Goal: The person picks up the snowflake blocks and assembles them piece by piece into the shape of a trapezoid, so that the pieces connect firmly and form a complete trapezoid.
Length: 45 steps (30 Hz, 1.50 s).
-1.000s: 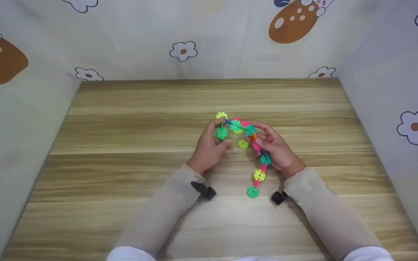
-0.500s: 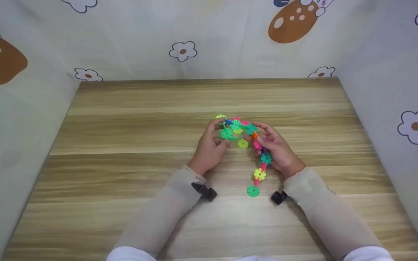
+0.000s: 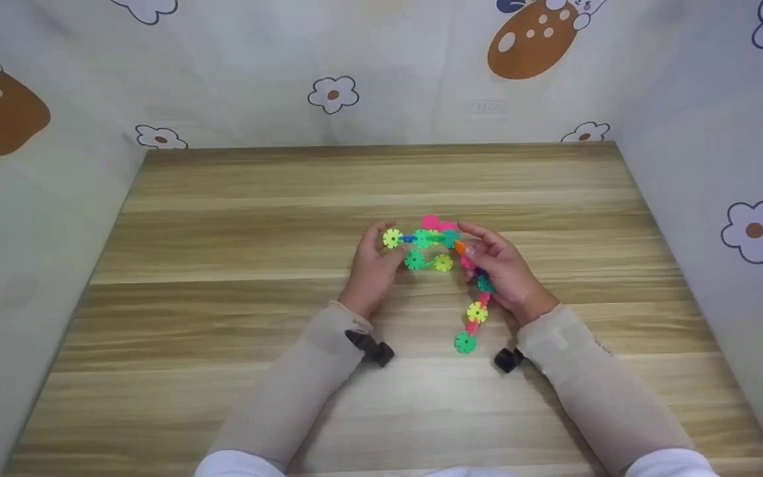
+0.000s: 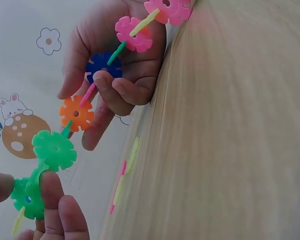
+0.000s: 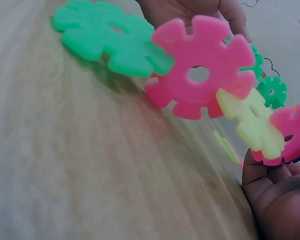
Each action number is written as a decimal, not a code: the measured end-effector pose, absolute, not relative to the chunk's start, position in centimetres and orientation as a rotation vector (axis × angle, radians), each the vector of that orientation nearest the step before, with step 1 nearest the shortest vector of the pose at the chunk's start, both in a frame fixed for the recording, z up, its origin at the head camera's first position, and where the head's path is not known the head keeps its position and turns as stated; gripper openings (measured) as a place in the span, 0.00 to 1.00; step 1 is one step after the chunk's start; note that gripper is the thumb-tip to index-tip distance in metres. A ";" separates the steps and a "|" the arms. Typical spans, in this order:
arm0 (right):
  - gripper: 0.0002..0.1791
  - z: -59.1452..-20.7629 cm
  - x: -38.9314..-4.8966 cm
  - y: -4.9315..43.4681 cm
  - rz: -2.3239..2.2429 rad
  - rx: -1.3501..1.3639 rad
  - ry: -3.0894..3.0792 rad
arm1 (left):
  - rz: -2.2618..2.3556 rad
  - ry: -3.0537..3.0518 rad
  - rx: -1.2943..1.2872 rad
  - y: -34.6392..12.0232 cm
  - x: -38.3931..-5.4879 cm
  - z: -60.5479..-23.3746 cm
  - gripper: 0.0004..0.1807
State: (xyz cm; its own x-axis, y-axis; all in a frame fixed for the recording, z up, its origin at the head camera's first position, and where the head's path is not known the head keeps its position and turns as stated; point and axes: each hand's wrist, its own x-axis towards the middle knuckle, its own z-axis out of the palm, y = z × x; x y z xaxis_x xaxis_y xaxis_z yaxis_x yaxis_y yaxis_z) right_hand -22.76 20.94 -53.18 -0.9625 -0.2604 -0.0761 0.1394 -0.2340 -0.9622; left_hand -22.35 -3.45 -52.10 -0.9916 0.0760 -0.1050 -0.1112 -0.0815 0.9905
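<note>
A chain of notched, flower-shaped plastic discs (image 3: pixel 477 313) in green, yellow, pink, blue and orange runs between the hands, its near end a green disc hanging toward the person. My right hand (image 3: pixel 507 271) pinches the chain's middle, thumb and fingers around the blue disc (image 4: pixel 97 64). At the other end my left hand (image 3: pixel 371 271) grips the chain by green discs (image 4: pixel 27 197), fingertips on both sides. A yellow disc (image 3: pixel 392 238) shows by the left fingers, and a green disc (image 3: pixel 414 259) below the left thumb. Parts of the chain are hidden behind the fingers.
Under the hands, loose pink discs (image 3: pixel 430 222) and a yellow disc (image 3: pixel 443 263) lie on the wood-grain table (image 3: pixel 222 218). Patterned cloth walls (image 3: pixel 408 99) rise at the back and both sides. Black wrist cameras (image 3: pixel 378 351) sit on both sleeves.
My left hand has shifted slightly left. The chain's left end has turned, its yellow disc coming down and left and a green disc moving down and right. The right hand has barely moved.
</note>
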 end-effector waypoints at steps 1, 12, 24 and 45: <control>0.28 -53.1 -22.9 21.0 -2.277 -0.120 1.795 | 2.219 2.035 -0.051 -3.5 -22.4 -52.1 0.26; 0.30 -52.0 -23.9 21.2 -2.114 0.052 1.977 | 2.279 1.973 -0.187 -3.8 -22.6 -51.8 0.04; 0.30 -50.7 -23.3 21.1 -1.901 0.111 2.267 | 2.309 1.867 -0.210 -4.0 -22.6 -51.8 0.06; 0.06 -49.9 -20.0 18.6 -1.849 -0.434 2.430 | 2.364 1.769 0.118 -2.4 -21.1 -51.1 0.10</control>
